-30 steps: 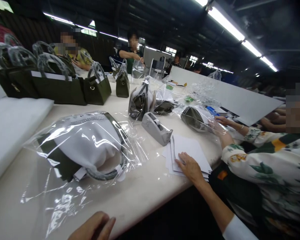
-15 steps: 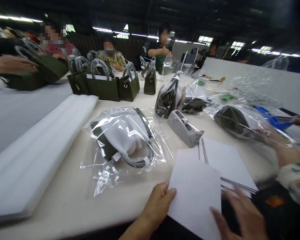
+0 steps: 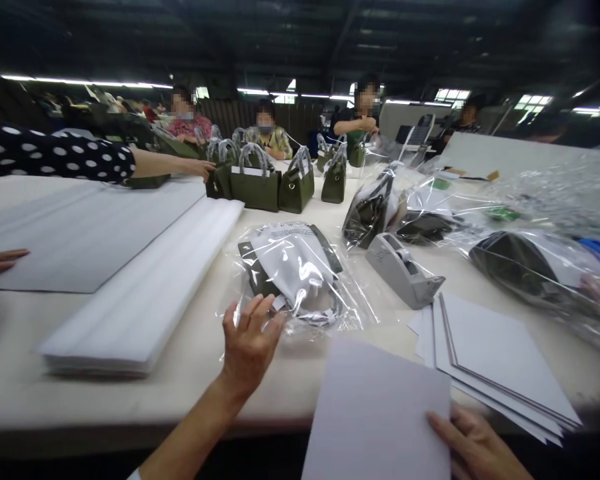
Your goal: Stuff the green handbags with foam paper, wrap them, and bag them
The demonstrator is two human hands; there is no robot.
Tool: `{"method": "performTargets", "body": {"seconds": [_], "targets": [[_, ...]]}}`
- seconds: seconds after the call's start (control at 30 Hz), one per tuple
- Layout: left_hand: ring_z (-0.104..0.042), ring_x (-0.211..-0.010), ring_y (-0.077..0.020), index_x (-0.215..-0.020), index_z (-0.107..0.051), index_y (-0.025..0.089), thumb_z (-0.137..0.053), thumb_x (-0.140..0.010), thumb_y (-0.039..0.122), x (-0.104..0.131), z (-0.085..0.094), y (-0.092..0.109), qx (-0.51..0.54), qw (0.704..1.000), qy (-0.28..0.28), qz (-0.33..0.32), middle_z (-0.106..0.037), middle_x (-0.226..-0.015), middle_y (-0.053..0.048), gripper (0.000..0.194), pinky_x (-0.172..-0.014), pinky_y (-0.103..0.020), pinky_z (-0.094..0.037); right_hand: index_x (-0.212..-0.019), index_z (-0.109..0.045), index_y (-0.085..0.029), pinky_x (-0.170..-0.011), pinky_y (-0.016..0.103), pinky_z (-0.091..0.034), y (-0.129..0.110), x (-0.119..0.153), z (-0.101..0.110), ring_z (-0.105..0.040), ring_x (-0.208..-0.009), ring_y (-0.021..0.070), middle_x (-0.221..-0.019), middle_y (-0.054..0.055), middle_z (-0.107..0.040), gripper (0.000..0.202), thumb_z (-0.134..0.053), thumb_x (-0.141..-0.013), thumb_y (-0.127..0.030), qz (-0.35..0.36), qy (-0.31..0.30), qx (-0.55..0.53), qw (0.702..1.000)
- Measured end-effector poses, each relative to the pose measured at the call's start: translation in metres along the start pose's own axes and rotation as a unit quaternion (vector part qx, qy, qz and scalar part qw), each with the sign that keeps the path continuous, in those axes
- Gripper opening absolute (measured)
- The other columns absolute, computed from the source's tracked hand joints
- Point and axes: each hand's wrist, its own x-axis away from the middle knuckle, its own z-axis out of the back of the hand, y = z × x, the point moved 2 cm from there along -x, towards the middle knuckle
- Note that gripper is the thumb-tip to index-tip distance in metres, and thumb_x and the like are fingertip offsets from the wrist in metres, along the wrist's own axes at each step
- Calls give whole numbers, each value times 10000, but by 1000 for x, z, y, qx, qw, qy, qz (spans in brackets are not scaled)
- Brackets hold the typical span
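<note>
The table [image 3: 180, 373] runs under everything, its near edge crossing in front of the wrapped bag [image 3: 297, 257]. A grey sheet [image 3: 80, 240] lies well to the bag's left. Nearer on that side is a foam stack [image 3: 150, 287], long edge slanting toward the bag; a strip of white tabletop shows between foam and plastic, widening toward the near edge. Behind the bag stands a row of green bags [image 3: 255, 190], with tabletop between. The bag itself lies on its side in clear plastic, whose loose edges spread over the table.

A white card [image 3: 380, 413] is in front of the bag and to its right, its lower part past the table's near edge. A paper stack [image 3: 505, 360] lies farther right, sheets fanned, near corners reaching the table edge. A tape dispenser [image 3: 405, 270] sits right of the bag, just beyond a narrow gap from the plastic.

The right hand [image 3: 475, 440], right of and nearer than the bag, grips the card's right edge, thumb on top. The left hand [image 3: 250, 340] is at the bag's near left corner, fingers spread and slightly bent, holding nothing; whether it touches the plastic I cannot tell.
</note>
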Motion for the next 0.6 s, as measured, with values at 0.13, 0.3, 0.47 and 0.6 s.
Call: {"method": "performTargets", "body": {"seconds": [0.13, 0.3, 0.47, 0.6], "targets": [[-537, -827, -186, -918, -625, 181, -518, -856, 230, -33, 16, -28, 38, 999, 28, 18, -596, -887, -63, 133, -745, -325, -417, -789, -573, -125, -345, 144, -158, -34, -13, -75, -279, -368, 7, -555, -21, -491, 361, -587, -777, -485, 45, -121, -38, 991], [-484, -609, -125, -881, -614, 146, -448, -890, 205, -41, 34, -30, 25, 1000, 14, -10, -514, -634, -7, 176, -576, -236, -367, -878, -561, -172, -359, 109, -335, -43, -32, -122, -413, -466, 32, -663, -41, -528, 308, -680, -720, -408, 90, 19, -253, 963], [-446, -540, -117, -832, -595, 144, -441, -897, 198, -32, 29, -26, 26, 998, -7, -64, -488, -583, 8, 176, -535, -246, -335, -793, -523, -175, -503, 153, -523, -51, -52, -146, -529, -619, 67, -747, -43, -536, 332, -748, -642, -368, 124, 104, -342, 926], [-437, -533, -120, -860, -584, 152, -459, -885, 174, -33, 26, -19, 46, 995, -4, -92, -479, -579, 10, 130, -523, -248, -339, -706, -452, -179, -565, 214, -554, -96, -86, -184, -539, -583, 79, -643, -60, -466, 368, -723, -636, -417, 181, 85, -328, 923]]}}
